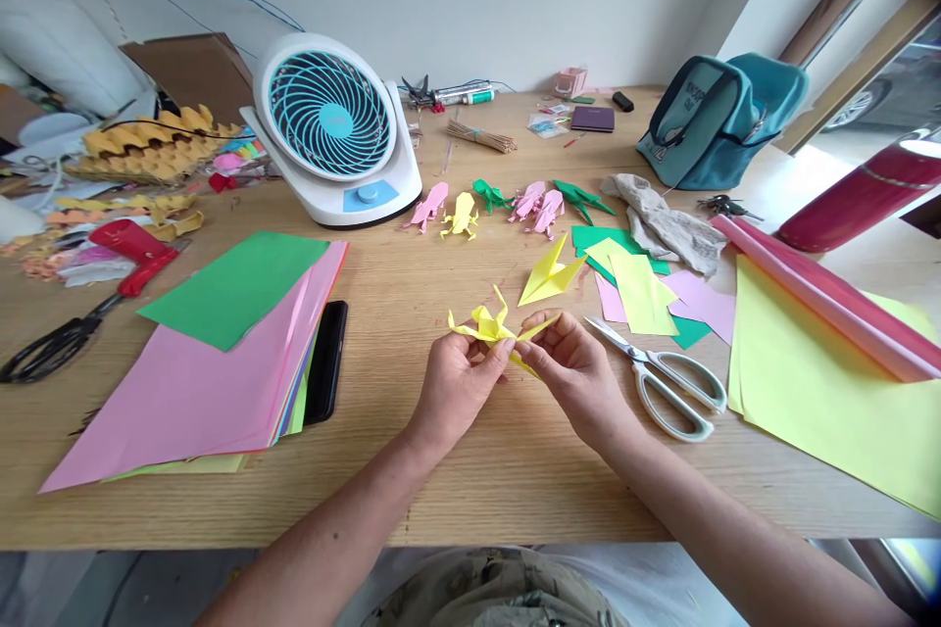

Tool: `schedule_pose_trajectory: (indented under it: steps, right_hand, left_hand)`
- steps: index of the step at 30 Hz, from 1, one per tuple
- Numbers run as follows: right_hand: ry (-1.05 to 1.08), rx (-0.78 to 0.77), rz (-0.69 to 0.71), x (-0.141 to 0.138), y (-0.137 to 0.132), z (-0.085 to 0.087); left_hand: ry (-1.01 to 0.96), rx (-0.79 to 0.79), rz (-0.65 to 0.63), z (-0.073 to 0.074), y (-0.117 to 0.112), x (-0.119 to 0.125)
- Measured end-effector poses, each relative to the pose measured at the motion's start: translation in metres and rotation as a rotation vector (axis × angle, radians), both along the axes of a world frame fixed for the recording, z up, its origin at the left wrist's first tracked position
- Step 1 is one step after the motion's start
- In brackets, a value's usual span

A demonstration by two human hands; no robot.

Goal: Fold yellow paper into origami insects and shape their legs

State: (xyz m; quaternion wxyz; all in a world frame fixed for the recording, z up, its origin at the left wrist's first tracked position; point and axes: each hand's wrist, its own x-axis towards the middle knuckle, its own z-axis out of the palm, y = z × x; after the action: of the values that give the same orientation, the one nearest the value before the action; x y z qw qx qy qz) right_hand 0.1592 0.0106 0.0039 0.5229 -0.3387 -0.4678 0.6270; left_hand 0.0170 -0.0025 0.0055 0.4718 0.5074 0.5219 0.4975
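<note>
a crisp, many-pointed yellow paper figure [491, 325] is pinched just above the pale wooden table [412, 294], between the left hand [457, 380] and the right hand [571, 364], both closed on its thin folded flaps. smooth steel scissors [666, 380] lie just beside the right hand.

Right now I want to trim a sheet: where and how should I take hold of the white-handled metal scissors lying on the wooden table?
Take the white-handled metal scissors by the two handle loops, coming from the right and near side. They lie flat, blades shut and pointing left and away, toward the right hand, which with the left hand pinches the yellow folded paper figure.
</note>
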Motion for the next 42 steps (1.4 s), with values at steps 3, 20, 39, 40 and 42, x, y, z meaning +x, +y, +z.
schedule_pose_trajectory:
  steps: [3, 20, 39, 40, 42]
  right_hand:
    - [-0.029, 0.05, -0.031, -0.001, -0.002, 0.001]
    - [-0.066, 0.0, -0.026, 0.001, -0.003, 0.003]
    - [-0.108, 0.051, -0.104, 0.004, -0.002, 0.001]
    - [-0.104, 0.052, -0.113, 0.003, -0.002, 0.0]
    - [-0.093, 0.049, -0.123, 0.002, -0.002, 0.0]
  left_hand:
    - [0.02, -0.004, -0.024, 0.001, 0.0, 0.0]
    - [-0.044, -0.017, -0.054, 0.004, 0.001, 0.0]
    - [-0.062, -0.038, -0.107, 0.004, 0.001, -0.004]
    - [-0.094, -0.057, -0.111, 0.005, 0.001, -0.003]
    - [-0.124, -0.078, -0.098, 0.005, 0.0, -0.002]
